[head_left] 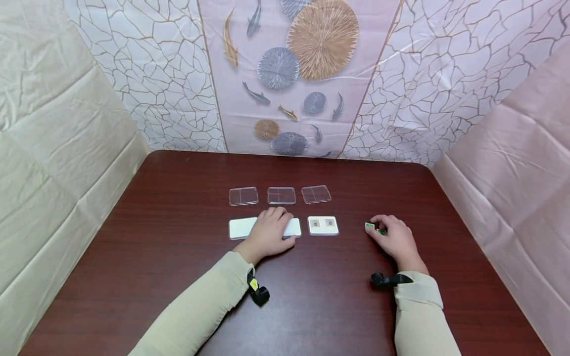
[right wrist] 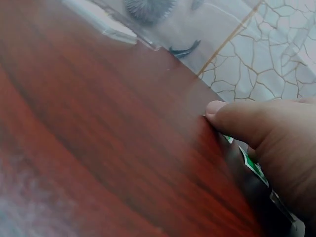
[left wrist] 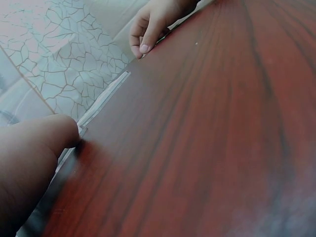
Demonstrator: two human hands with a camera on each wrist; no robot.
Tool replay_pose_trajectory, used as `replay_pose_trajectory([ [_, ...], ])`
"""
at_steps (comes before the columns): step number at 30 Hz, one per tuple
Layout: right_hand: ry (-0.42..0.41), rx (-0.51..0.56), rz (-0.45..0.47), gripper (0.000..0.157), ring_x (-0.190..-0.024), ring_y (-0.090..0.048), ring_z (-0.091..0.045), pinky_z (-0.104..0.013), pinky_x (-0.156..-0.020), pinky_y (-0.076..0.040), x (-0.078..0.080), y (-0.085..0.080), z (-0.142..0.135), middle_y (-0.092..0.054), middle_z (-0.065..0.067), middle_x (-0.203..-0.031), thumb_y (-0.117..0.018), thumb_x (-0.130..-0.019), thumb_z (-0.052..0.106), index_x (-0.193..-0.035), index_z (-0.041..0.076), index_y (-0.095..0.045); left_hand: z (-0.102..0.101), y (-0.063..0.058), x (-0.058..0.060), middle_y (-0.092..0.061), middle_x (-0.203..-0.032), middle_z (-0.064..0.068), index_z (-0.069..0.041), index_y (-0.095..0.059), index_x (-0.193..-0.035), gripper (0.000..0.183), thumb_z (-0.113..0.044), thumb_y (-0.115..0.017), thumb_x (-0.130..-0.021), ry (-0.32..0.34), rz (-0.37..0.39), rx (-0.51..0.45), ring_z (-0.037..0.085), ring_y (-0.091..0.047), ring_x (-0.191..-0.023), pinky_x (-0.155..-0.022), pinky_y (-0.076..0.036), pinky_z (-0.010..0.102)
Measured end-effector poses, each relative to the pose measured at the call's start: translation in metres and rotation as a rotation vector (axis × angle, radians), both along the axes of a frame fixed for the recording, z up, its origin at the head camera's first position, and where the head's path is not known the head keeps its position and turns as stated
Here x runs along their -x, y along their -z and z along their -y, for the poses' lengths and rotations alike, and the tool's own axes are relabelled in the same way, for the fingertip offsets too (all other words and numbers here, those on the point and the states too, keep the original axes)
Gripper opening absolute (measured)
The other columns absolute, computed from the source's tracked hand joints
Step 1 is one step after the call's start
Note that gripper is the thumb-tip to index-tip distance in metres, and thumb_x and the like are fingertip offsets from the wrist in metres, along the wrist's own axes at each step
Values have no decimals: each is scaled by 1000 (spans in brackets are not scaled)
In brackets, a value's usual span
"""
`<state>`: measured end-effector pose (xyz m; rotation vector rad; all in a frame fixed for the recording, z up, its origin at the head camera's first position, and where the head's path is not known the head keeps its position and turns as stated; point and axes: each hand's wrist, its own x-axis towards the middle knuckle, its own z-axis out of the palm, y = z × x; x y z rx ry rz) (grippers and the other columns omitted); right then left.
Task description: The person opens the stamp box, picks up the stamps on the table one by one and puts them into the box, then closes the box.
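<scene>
Wrist cameras: black units are sitting on my two sleeves, nearest to me, at my left wrist (head_left: 258, 292) and my right wrist (head_left: 388, 280).
Right hand (head_left: 395, 239): I am curling my fingers onto small green-and-white pieces (head_left: 374, 228) on the worktop (head_left: 178, 277), pinching them under my fingertips (right wrist: 232, 116).
Left hand (head_left: 268, 232): I am resting it flat, fingers relaxed, over two white rectangular cards (head_left: 242, 228).
Beside it: a white tray with two round insets (head_left: 322, 225) is lying between my hands.
Farther back: three clear plastic lids (head_left: 281, 195) are lying in a row.
</scene>
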<state>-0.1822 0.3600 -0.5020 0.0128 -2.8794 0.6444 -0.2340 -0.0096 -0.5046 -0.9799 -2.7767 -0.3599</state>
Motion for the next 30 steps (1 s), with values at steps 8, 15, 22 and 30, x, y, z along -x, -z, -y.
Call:
replay_pose_trajectory([
  [8, 13, -15, -22, 27, -91, -56, -33, -52, -82, -44, 3, -2, 9, -60, -11, -95, -68, -96, 31, -108, 6, -68, 1, 1, 0, -56, -130, 7, -12, -60, -135, 60, -51, -60, -89, -4, 8, 4, 26, -51, -119, -103, -41, 46],
  [15, 30, -81, -37, 24, -97, -56, -40, -60, -87, -42, 6, -7, 15, -63, -16, -102, -68, -96, 29, -104, 7, -70, 1, 2, 0, -56, -130, 6, -13, -60, -134, 59, -51, -60, -89, -6, 10, -3, 26, -51, -119, -103, -41, 47],
  [22, 5, -91, -44, 16, -96, -55, -40, -61, -89, -39, 5, -5, 19, -65, -15, -100, -67, -97, 25, -101, 9, -68, 0, 2, -1, -56, -130, 7, -12, -60, -135, 60, -51, -60, -89, -6, 20, -5, 26, -51, -119, -102, -41, 47],
  [30, -12, -65, -95, 13, -93, -55, -36, -57, -88, -40, 7, -1, 27, -63, -12, -94, -69, -96, 21, -102, 9, -68, -2, 2, 0, -57, -130, 7, -12, -61, -133, 59, -50, -61, -88, -2, -3, -1, 26, -52, -119, -104, -41, 46],
])
